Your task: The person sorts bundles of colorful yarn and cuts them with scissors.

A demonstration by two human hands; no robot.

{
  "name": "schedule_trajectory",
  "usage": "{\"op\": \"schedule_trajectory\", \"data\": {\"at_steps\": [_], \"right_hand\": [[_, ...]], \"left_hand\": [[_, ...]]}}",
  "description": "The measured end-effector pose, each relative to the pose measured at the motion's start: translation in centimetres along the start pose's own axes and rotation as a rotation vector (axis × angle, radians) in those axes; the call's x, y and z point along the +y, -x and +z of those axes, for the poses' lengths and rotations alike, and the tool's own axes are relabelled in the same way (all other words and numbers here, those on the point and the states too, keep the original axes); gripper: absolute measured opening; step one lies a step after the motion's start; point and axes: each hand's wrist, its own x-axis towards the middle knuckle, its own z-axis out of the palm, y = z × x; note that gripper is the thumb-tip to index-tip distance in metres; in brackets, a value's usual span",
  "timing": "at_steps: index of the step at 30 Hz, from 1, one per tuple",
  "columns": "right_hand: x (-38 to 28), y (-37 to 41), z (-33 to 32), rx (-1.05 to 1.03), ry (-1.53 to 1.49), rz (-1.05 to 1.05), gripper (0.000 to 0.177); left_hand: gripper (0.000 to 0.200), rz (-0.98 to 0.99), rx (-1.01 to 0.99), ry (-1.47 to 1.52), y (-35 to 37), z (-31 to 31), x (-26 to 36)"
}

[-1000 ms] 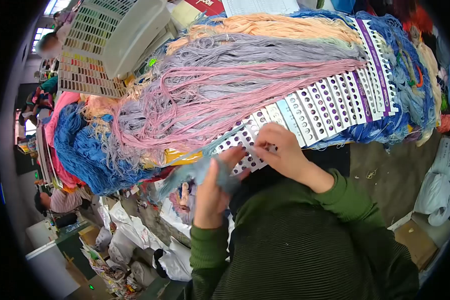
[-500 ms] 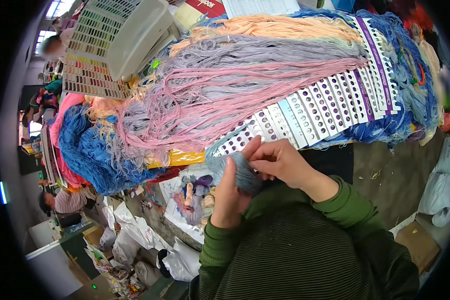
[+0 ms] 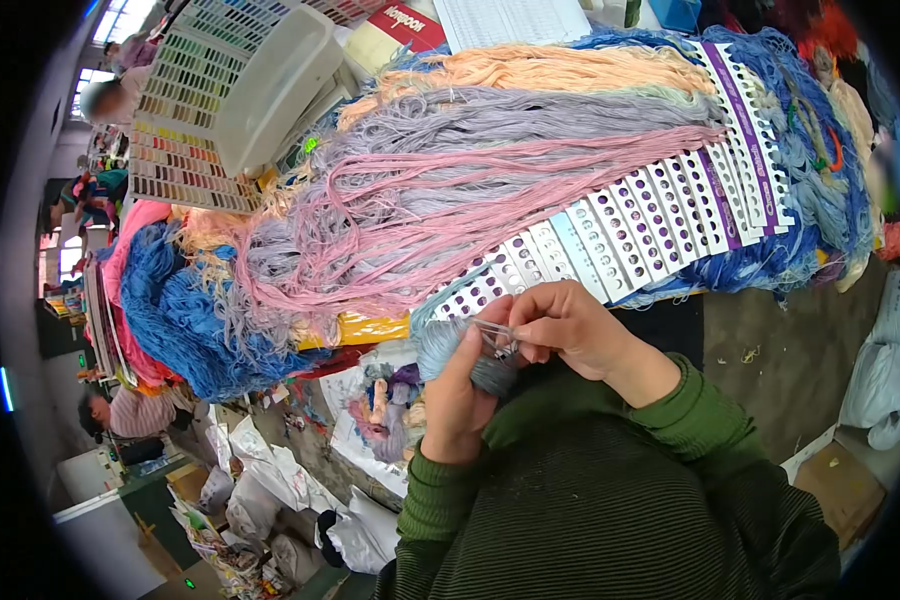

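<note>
A bundle of grey-blue yarn (image 3: 438,347) lies in my left hand (image 3: 457,400), its fingers and thumb wrapped round it near my lap. My right hand (image 3: 568,328) is beside it, fingers pinched on pale yarn strands stretched between the two hands. A blue-green strand runs up from the bundle onto white perforated cards (image 3: 600,243). Beyond the hands, long pink yarn (image 3: 410,170) lies over grey-lilac yarn (image 3: 490,115), with peach yarn (image 3: 570,68) behind.
A colour sample chart (image 3: 185,110) and a white plastic tray (image 3: 278,90) are at the upper left. Blue yarn (image 3: 185,320) hangs at the table's left end. Small yarn skeins (image 3: 390,410) lie below the table edge. Two people are in the background at left.
Pale strands now show stretched between my hands. My right hand's fingers have closed in nearer to my left thumb, and the yarn bundle has turned slightly. The view has shifted a little.
</note>
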Motion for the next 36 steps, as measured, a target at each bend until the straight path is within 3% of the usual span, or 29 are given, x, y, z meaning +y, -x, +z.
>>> {"op": "schedule_trajectory", "data": {"at_steps": [5,8,11,12,13,14,15,16,17,19,20,21,22,23,24,25,27,31,32,36], "right_hand": [[-0.8,0.2,0.2,-0.017,-0.080,0.174,0.005],[-1.2,0.6,-0.1,-0.040,0.206,0.141,0.007],[-4.1,2.0,-2.2,0.027,0.005,-0.029,0.008],[-6.5,2.9,-3.3,0.071,0.039,-0.290,0.015],[-8.9,3.9,-5.5,0.276,-0.507,-0.441,0.019],[-13.4,5.6,-9.5,-0.048,-0.753,-0.431,0.020],[-18.6,6.3,-12.8,-0.370,-0.625,-0.693,0.021],[-24.4,8.6,-17.1,-0.451,-0.377,-0.857,0.023],[-28.5,12.3,-19.2,0.028,-0.379,-1.085,0.025],[-29.0,10.8,-11.9,0.515,-0.113,-1.386,0.023],[-28.8,9.6,-9.6,0.756,0.036,-1.500,0.022],[-26.7,7.7,-8.3,0.785,0.359,-1.378,0.018],[-22.8,4.7,-7.5,0.706,0.757,-1.159,0.014],[-19.2,2.0,-6.6,0.590,0.914,-0.975,0.011],[-15.5,-0.5,-6.0,0.451,0.889,-0.785,0.009],[-12.0,-2.4,-5.5,0.358,0.677,-0.525,0.006],[-6.5,-4.3,-5.5,0.274,0.901,-0.405,0.007],[-1.1,-4.4,-5.1,0.421,1.470,-0.738,0.007],[-1.0,-4.2,-5.4,0.419,1.475,-0.733,0.014],[-1.0,-3.7,-5.4,0.373,1.499,-0.836,0.012]], "left_hand": [[0.039,0.058,0.089,0.047,-0.2,-0.3,0.2],[0.031,0.039,0.388,0.018,0.0,0.6,1.2],[0.022,0.092,0.084,0.066,1.0,-6.2,2.7],[0.019,0.106,0.079,0.388,1.5,-8.5,3.7],[0.016,0.117,0.070,0.710,2.1,-11.2,4.9],[0.018,0.240,0.074,0.922,3.3,-15.8,5.6],[0.020,0.364,0.077,1.134,4.8,-21.0,5.8],[0.023,0.454,0.312,1.173,7.0,-26.0,5.9],[0.026,0.537,0.547,1.197,8.3,-28.8,5.9],[0.032,0.387,0.183,1.143,9.1,-24.2,6.1],[0.033,0.318,0.160,1.010,7.4,-20.5,5.5],[0.033,0.256,0.130,0.875,5.7,-16.8,4.9],[0.028,0.317,0.329,0.244,3.7,-12.4,3.8],[0.024,0.268,0.578,-0.386,1.7,-7.9,2.6],[0.022,0.084,0.357,-0.013,-0.3,-7.6,2.2],[0.022,-0.061,0.118,0.060,-2.6,-6.0,2.2],[0.020,-0.081,0.265,-0.274,-5.9,-1.8,1.0],[0.012,-0.035,0.201,-0.744,-9.0,-1.4,-0.7],[0.012,-0.013,0.185,-0.822,-9.3,-1.3,-0.7],[0.013,-0.091,0.192,-0.850,-7.9,-0.1,-0.1]]}}
